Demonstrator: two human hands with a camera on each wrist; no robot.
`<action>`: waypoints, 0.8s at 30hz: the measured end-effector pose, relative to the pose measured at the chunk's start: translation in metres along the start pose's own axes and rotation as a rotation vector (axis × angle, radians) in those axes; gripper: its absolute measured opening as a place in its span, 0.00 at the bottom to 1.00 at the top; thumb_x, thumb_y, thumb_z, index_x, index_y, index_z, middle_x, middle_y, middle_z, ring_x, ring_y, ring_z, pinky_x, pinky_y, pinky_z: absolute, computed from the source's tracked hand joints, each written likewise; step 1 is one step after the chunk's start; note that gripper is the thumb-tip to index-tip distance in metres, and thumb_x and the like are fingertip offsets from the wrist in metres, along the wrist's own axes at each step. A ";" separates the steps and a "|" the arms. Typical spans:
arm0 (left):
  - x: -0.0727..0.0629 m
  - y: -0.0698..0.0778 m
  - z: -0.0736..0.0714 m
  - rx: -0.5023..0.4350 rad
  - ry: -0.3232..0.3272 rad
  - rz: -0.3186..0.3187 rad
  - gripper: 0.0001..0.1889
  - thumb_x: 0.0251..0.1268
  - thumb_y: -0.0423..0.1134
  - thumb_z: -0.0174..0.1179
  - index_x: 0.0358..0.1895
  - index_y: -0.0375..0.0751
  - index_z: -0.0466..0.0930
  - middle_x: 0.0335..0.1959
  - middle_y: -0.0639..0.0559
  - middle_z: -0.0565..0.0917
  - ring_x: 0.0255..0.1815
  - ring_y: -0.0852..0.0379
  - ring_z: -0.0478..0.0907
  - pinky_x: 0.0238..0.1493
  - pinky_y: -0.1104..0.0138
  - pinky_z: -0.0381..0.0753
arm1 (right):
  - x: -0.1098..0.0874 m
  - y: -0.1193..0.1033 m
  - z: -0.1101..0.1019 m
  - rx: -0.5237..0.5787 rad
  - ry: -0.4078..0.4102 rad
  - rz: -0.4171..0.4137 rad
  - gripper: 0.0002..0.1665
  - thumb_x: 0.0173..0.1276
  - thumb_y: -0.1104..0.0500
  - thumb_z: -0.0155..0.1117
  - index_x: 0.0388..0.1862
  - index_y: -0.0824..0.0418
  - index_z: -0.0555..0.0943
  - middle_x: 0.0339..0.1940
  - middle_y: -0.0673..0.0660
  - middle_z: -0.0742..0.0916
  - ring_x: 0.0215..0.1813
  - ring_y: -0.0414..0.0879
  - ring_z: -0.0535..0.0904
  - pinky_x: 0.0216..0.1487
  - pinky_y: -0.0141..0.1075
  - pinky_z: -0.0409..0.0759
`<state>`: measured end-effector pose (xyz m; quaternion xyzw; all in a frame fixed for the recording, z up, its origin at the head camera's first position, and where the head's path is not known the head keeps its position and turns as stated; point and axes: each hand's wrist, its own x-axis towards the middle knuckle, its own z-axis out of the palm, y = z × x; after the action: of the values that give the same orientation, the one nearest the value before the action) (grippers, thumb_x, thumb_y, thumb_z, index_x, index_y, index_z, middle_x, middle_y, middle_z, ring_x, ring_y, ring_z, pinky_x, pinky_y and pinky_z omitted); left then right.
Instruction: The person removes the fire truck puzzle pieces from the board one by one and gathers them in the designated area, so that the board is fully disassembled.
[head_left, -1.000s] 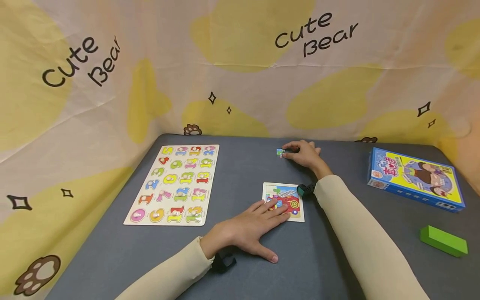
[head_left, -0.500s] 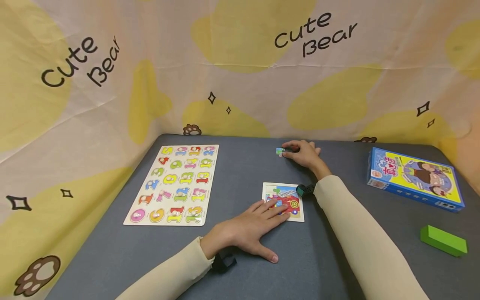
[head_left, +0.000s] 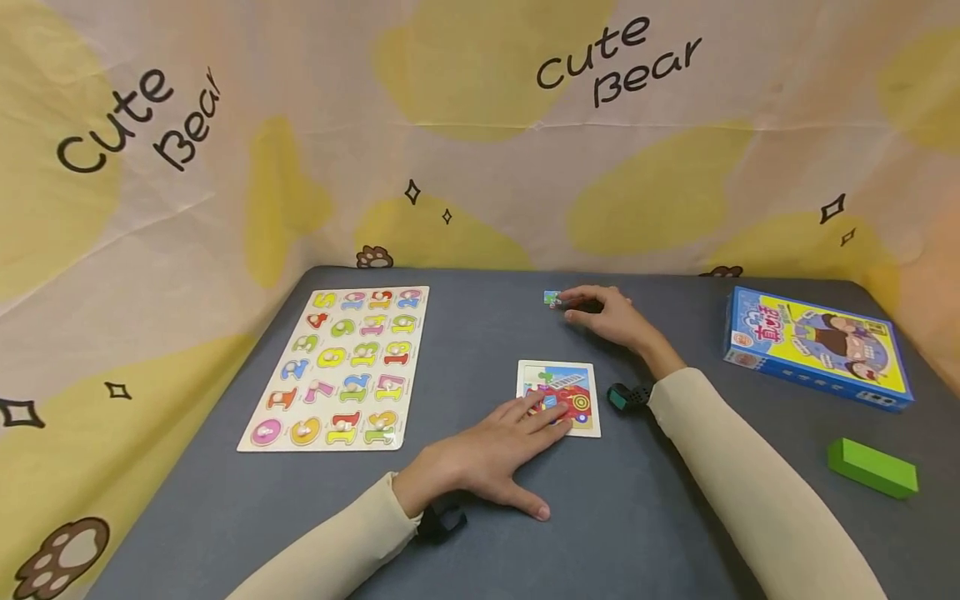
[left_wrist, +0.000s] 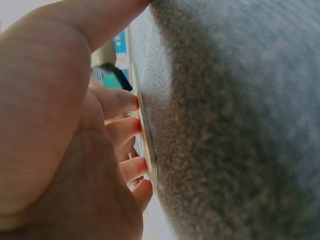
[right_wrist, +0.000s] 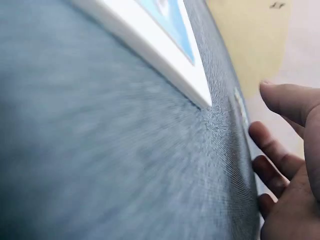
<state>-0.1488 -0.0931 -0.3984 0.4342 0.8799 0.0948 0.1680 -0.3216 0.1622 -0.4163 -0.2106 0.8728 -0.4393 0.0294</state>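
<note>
Truck puzzle on grey table before printed cloth, left hand flat atop, right hand unclenched.

White-bordered picture board, red and blue; plain green block; pale curtain (blotched yellow).

The table looked matt and finely rough; the backdrop was creased cloth; the truck puzzle looked wooden; the block smooth.
</note>
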 end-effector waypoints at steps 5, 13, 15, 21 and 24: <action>-0.001 0.001 -0.002 -0.001 0.000 -0.008 0.56 0.57 0.69 0.67 0.84 0.54 0.48 0.86 0.55 0.45 0.87 0.48 0.36 0.84 0.51 0.44 | -0.017 -0.006 0.000 -0.002 -0.097 -0.077 0.21 0.72 0.58 0.67 0.63 0.60 0.82 0.62 0.62 0.85 0.69 0.59 0.74 0.72 0.60 0.65; -0.001 0.001 -0.002 -0.003 0.024 -0.004 0.56 0.57 0.68 0.68 0.83 0.51 0.49 0.85 0.50 0.47 0.87 0.48 0.39 0.84 0.52 0.45 | -0.046 -0.023 0.006 -0.082 -0.209 -0.146 0.18 0.70 0.57 0.70 0.58 0.54 0.86 0.61 0.56 0.86 0.66 0.56 0.72 0.68 0.58 0.64; -0.001 0.001 -0.001 -0.002 0.025 -0.004 0.56 0.57 0.69 0.67 0.83 0.51 0.49 0.85 0.50 0.47 0.87 0.48 0.39 0.84 0.51 0.46 | -0.052 -0.025 0.008 -0.109 -0.223 -0.183 0.18 0.68 0.58 0.71 0.56 0.53 0.87 0.61 0.56 0.86 0.65 0.56 0.72 0.66 0.57 0.64; -0.001 0.002 -0.002 -0.001 0.027 0.000 0.56 0.58 0.69 0.67 0.83 0.50 0.49 0.85 0.50 0.48 0.87 0.44 0.36 0.83 0.47 0.48 | -0.066 -0.029 0.012 -0.200 -0.233 -0.192 0.20 0.64 0.58 0.72 0.56 0.49 0.87 0.66 0.60 0.81 0.67 0.59 0.67 0.65 0.63 0.59; 0.000 0.001 -0.003 -0.001 0.047 0.009 0.55 0.58 0.68 0.67 0.83 0.50 0.50 0.85 0.51 0.49 0.87 0.44 0.38 0.83 0.47 0.47 | -0.069 -0.031 0.013 -0.217 -0.229 -0.189 0.20 0.64 0.58 0.72 0.57 0.50 0.87 0.67 0.61 0.80 0.68 0.60 0.66 0.65 0.63 0.59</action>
<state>-0.1493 -0.0932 -0.3953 0.4355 0.8817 0.1061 0.1472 -0.2449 0.1634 -0.4096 -0.3421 0.8824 -0.3166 0.0642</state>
